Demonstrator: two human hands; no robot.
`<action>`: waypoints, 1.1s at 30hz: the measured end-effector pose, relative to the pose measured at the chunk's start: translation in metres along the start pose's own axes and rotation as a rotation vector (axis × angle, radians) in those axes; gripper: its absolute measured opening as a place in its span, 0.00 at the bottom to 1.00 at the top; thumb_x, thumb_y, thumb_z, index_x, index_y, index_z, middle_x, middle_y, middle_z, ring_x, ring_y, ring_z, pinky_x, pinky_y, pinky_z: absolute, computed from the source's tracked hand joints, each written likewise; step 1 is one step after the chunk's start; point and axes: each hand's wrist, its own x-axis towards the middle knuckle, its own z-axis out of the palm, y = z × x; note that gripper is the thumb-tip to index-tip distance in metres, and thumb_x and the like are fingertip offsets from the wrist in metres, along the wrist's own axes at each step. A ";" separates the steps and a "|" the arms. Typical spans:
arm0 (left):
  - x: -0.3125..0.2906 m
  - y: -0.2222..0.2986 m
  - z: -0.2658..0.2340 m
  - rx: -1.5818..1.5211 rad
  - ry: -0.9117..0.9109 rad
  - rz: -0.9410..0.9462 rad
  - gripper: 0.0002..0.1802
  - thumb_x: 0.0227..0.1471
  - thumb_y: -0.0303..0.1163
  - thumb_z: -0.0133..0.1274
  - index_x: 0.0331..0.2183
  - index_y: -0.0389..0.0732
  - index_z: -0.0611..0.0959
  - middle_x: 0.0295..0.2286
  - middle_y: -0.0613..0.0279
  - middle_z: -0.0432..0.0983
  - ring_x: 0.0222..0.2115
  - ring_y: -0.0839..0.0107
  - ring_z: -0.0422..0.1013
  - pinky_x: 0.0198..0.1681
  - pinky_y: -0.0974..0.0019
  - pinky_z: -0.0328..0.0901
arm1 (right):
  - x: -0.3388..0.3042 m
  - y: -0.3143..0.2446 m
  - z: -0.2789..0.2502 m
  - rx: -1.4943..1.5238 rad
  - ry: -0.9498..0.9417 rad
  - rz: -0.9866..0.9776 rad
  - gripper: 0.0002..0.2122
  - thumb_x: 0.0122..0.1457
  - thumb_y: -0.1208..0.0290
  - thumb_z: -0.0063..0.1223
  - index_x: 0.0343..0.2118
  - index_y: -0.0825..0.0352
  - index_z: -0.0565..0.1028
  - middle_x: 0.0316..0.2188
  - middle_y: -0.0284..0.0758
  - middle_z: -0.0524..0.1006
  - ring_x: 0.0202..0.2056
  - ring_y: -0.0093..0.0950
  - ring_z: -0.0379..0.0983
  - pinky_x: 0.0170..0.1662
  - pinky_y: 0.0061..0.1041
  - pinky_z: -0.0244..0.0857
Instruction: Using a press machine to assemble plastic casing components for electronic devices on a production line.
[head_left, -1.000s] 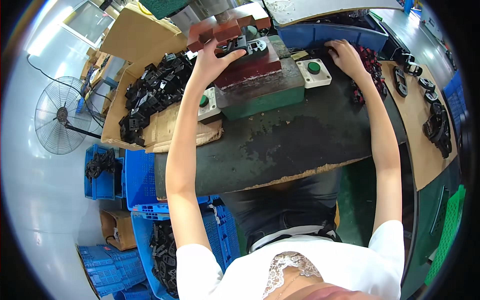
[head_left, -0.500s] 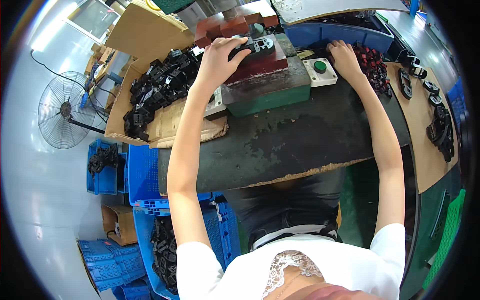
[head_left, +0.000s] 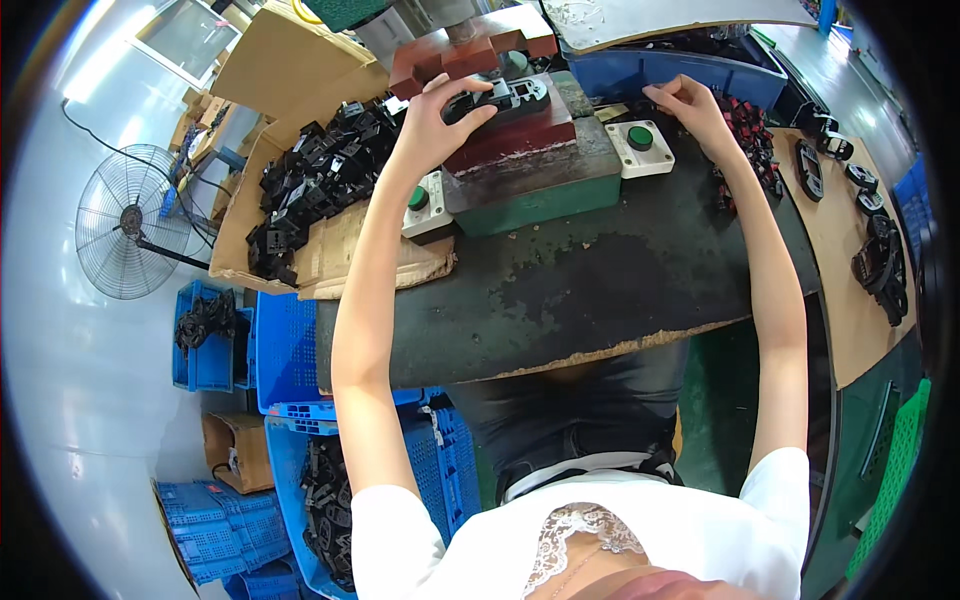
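Note:
An oblong black plastic part with a grey-white insert lies on the dark red block of a press. My left hand is closed round the part's left end, thumb on the near side and fingers on the far side. Over it hangs the red upper jaw, apart from the part. My right hand is held near the blue bin and the pile of small red and black pieces. Its thumb and fingertips are pinched together; anything between them is too small to make out.
Green push buttons on white boxes flank the press, a right one and a left one. A carton of black parts stands left, a blue bin behind. Several black pieces lie on a brown board at right.
My right hand has drawn its fingers into a pinch and come slightly away from the pile. My left hand has shifted slightly on the black part, and the left green button now shows.

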 end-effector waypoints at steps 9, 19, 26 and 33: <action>-0.009 -0.005 0.013 0.223 0.107 0.224 0.09 0.51 0.33 0.53 0.36 0.42 0.81 0.36 0.61 0.75 0.40 0.60 0.70 0.44 0.59 0.63 | -0.014 -0.045 0.011 0.472 -0.161 0.205 0.09 0.60 0.63 0.54 0.33 0.64 0.77 0.31 0.24 0.76 0.27 0.09 0.62 0.34 0.08 0.59; -0.062 0.000 -0.015 0.061 0.220 0.046 0.18 0.56 0.33 0.49 0.49 0.40 0.76 0.48 0.52 0.70 0.50 0.51 0.65 0.53 0.57 0.59 | 0.020 -0.105 0.068 0.025 -0.438 -0.308 0.13 0.59 0.73 0.52 0.46 0.71 0.74 0.39 0.35 0.78 0.39 0.20 0.74 0.46 0.21 0.67; -0.128 -0.014 -0.034 0.024 0.135 -0.150 0.12 0.49 0.26 0.55 0.38 0.34 0.79 0.38 0.53 0.75 0.40 0.56 0.72 0.44 0.61 0.65 | 0.045 -0.111 0.097 -0.185 -0.525 -0.518 0.08 0.54 0.77 0.57 0.37 0.73 0.76 0.34 0.35 0.80 0.34 0.25 0.77 0.42 0.24 0.70; -0.134 -0.015 -0.037 0.065 0.140 -0.037 0.08 0.44 0.22 0.58 0.31 0.34 0.79 0.33 0.55 0.74 0.35 0.56 0.72 0.40 0.63 0.66 | 0.039 -0.108 0.097 -0.318 -0.480 -0.642 0.07 0.57 0.78 0.54 0.38 0.69 0.77 0.38 0.35 0.79 0.38 0.24 0.77 0.43 0.23 0.70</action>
